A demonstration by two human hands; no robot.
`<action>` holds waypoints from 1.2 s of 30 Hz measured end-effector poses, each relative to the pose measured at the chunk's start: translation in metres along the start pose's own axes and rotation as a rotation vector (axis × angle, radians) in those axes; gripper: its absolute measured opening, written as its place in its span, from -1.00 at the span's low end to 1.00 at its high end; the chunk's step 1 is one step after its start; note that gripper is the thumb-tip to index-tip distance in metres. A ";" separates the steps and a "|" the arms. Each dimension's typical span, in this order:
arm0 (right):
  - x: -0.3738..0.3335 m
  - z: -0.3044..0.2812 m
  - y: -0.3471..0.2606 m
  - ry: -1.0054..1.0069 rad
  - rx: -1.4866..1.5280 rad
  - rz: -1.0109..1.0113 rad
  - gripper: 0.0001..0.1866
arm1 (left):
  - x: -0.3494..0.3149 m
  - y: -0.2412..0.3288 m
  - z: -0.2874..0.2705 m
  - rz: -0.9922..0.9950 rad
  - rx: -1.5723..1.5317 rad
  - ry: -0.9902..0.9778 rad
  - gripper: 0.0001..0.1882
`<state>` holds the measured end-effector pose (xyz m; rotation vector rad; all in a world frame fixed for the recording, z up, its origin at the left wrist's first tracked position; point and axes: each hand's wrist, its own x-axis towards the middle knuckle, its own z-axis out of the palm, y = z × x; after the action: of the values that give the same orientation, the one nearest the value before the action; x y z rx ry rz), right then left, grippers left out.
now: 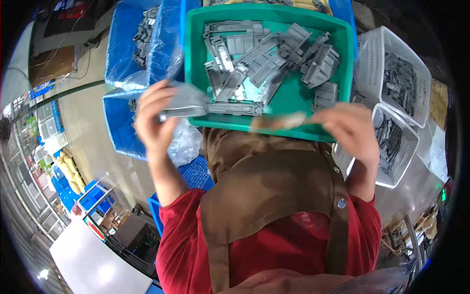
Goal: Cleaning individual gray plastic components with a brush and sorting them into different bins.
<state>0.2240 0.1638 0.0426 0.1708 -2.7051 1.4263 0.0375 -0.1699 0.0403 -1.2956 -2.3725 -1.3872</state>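
Observation:
My left hand point(152, 117) grips a grey moulded plastic part point(188, 100) by its left side, just over the left edge of the green bin point(195, 63). In my right hand point(350, 130) is a slim tan tool point(281, 121), pinched at its right end and pointing left above the bin's near rim. Motion blurs the tool, so its exact kind cannot be made out. Inside the bin lie several loose grey plastic parts point(267, 66), long and ribbed, piled at different angles. One long part point(234, 109) rests along the near wall.
Blue bins point(115, 49) lined with clear plastic stand at the left, one holding small grey pieces point(145, 36). On the right, two white baskets point(423, 93) hold darker grey parts point(399, 81). A crumpled clear bag point(186, 142) hangs near my left forearm, above a blue crate point(198, 174).

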 end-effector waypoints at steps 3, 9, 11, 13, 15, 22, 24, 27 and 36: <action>-0.010 -0.015 0.003 0.311 0.090 0.393 -0.84 | -0.043 -0.020 -0.070 -0.207 0.504 0.121 -0.64; -0.008 -0.002 0.013 0.338 0.082 0.549 -0.78 | -0.050 -0.019 -0.072 -0.300 0.879 0.037 -0.43; -0.007 0.004 0.014 0.318 -0.028 0.475 -0.76 | -0.008 0.007 0.004 -0.250 0.538 -0.136 -0.61; -0.004 0.007 0.013 0.378 -0.011 0.492 -0.77 | 0.022 0.039 0.074 -0.265 0.140 -0.415 -0.67; -0.004 0.012 0.015 0.468 0.045 0.492 -0.83 | 0.039 0.060 0.136 -0.189 -0.064 -0.575 -0.82; -0.029 0.013 0.024 0.493 0.198 0.657 -0.86 | 0.038 0.054 0.221 -0.526 -0.290 -0.818 -0.73; -0.032 0.014 0.028 0.502 0.234 0.694 -0.86 | 0.035 0.053 0.224 -0.570 -0.356 -0.777 -0.74; -0.038 0.011 0.034 0.598 0.319 0.617 -0.86 | 0.047 0.058 0.214 -0.875 -0.647 -0.733 -0.81; -0.036 0.004 0.004 0.302 0.214 0.243 -0.81 | 0.026 0.046 0.135 -1.095 -1.740 -0.083 -0.60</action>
<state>0.2588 0.1646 0.0324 -0.3456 -2.3895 1.6485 0.0953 -0.0416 0.0049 0.4090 -1.3227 -3.9951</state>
